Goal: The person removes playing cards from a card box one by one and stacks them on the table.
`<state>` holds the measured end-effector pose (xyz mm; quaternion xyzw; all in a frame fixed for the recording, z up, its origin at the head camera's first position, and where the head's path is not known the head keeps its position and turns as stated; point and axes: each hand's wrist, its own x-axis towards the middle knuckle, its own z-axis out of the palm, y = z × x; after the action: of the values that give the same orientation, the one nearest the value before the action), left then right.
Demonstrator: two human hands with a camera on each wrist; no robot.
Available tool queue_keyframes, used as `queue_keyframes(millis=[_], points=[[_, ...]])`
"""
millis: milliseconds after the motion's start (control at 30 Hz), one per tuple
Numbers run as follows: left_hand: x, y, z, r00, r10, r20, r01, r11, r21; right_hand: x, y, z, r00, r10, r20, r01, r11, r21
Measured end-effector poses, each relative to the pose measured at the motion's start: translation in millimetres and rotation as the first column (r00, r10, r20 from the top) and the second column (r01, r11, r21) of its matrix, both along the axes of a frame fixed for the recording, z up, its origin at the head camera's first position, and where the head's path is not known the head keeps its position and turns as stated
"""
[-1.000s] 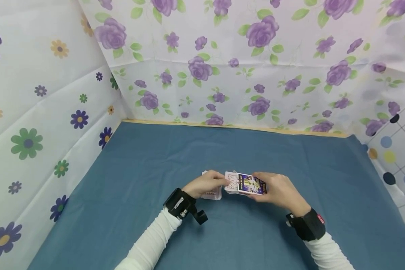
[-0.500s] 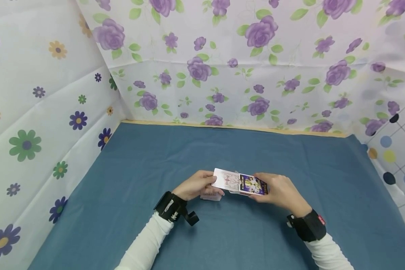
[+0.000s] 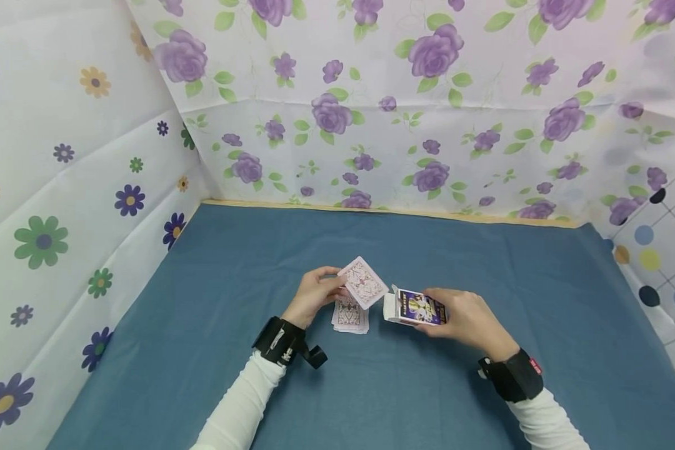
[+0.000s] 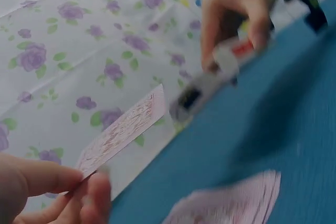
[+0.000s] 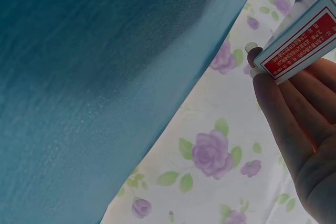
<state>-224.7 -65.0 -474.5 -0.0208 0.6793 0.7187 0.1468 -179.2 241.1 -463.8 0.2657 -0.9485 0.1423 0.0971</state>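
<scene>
Between thumb and fingers, my left hand (image 3: 314,295) pinches a playing card (image 3: 364,282), its pink-red patterned back facing up. Whether more than one card is in that pinch, I cannot tell. Just below it lies a stack of playing cards (image 3: 350,315) on the cloth, backs up and slightly uneven; the left wrist view shows its layered edge (image 4: 270,198). My right hand (image 3: 467,317) grips a purple and white card box (image 3: 422,307) by its right end. The box's flap end opens toward the left hand. In the right wrist view, a red printed side of the box (image 5: 304,45) shows above the fingers.
A blue cloth (image 3: 427,400) covers the table. Behind it hangs a white sheet with purple roses (image 3: 332,115), and a flower-patterned sheet (image 3: 45,240) stands at the left. A dotted sheet (image 3: 652,262) closes the right side.
My left hand has drawn the card leftward out of the box, then raised and turned it above the stack. The right hand with the box has hardly moved.
</scene>
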Motion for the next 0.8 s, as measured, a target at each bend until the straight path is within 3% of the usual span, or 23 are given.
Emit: queue_keyframes(millis=[100, 167, 400, 500, 667, 733, 800], points=[[-2.1, -3, -5.2, 0.994, 0.084, -0.076, -0.093, 0.989, -0.119, 0.1, 0, -0.2, 1.0, 0.002, 0.001, -0.002, 1.0, 0.001], [-2.6, -5, -9.1, 0.989, 0.1, -0.11, -0.118, 0.978, -0.174, 0.2, 0, -0.7, 1.0, 0.002, 0.003, -0.002, 1.0, 0.004], [1.7, -5, -22.3, 0.982, 0.04, -0.187, -0.106, 0.927, -0.36, 0.2, -1, -3.4, 0.999, 0.001, 0.033, -0.001, 1.0, 0.004], [3.6, -3, -24.6, 0.968, -0.001, -0.251, -0.118, 0.879, -0.461, 0.5, -1, -4.7, 0.999, 0.001, 0.037, -0.001, 1.0, 0.006], [4.2, 1, -22.1, 0.928, -0.105, -0.356, -0.154, 0.764, -0.626, 0.9, -1, -6.6, 0.999, -0.004, 0.041, 0.003, 1.0, 0.015], [4.0, 3, -19.3, 0.923, -0.131, -0.36, -0.151, 0.739, -0.657, 0.8, -1, -6.8, 0.999, -0.004, 0.045, 0.004, 1.0, 0.013], [3.8, 5, -17.4, 0.928, -0.136, -0.347, -0.144, 0.727, -0.672, 0.7, -1, -6.8, 0.999, -0.002, 0.044, 0.001, 1.0, 0.013]])
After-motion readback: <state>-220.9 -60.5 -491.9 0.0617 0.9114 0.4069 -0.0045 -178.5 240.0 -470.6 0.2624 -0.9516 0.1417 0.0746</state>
